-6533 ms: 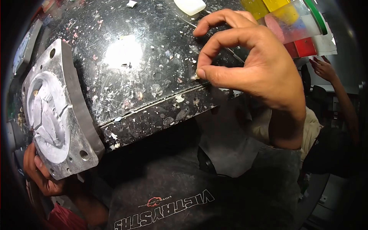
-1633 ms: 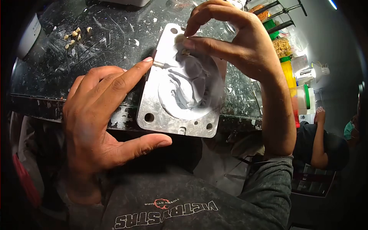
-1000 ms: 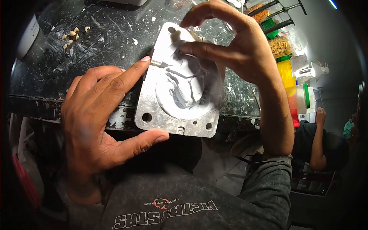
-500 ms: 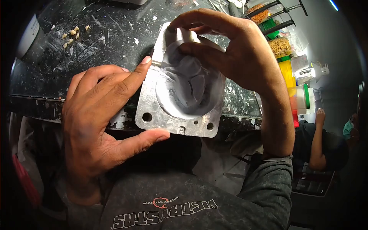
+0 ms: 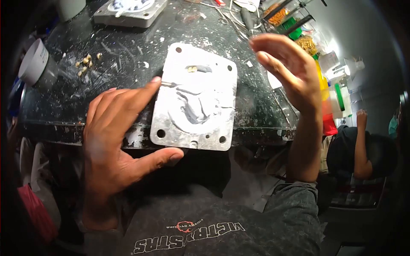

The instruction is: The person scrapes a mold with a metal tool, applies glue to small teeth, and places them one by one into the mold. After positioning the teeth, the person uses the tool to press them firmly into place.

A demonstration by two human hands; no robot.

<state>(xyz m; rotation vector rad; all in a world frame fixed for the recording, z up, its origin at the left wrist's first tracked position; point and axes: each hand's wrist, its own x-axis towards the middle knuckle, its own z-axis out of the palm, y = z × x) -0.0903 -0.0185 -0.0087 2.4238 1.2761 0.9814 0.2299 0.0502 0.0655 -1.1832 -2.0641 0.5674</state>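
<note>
A silver metal mould plate (image 5: 171,123) with holes at its corners lies tilted slightly at the table's front edge. Grey-white material with a curved relief fills its middle, and two small yellowish pieces (image 5: 192,69) sit in a dark slot near its far end. My left hand (image 5: 121,128) grips the plate, index fingertip on the left edge and thumb along the near edge. To the right of the plate, my right hand (image 5: 294,72) is raised with its fingers curved and apart, touching nothing that I can see.
Another metal plate (image 5: 124,20) stands at the back left. A white cup (image 5: 34,62) and several small cream-coloured pieces (image 5: 85,64) are on the black table (image 5: 128,55). Wires and tools crowd the far right, near lidded containers (image 5: 339,98). A seated person (image 5: 363,149) is at the right.
My right hand has lifted off the plate and moved right, uncovering the slot with the yellowish pieces. My left hand stays on the plate. The view has shifted, showing more of the table.
</note>
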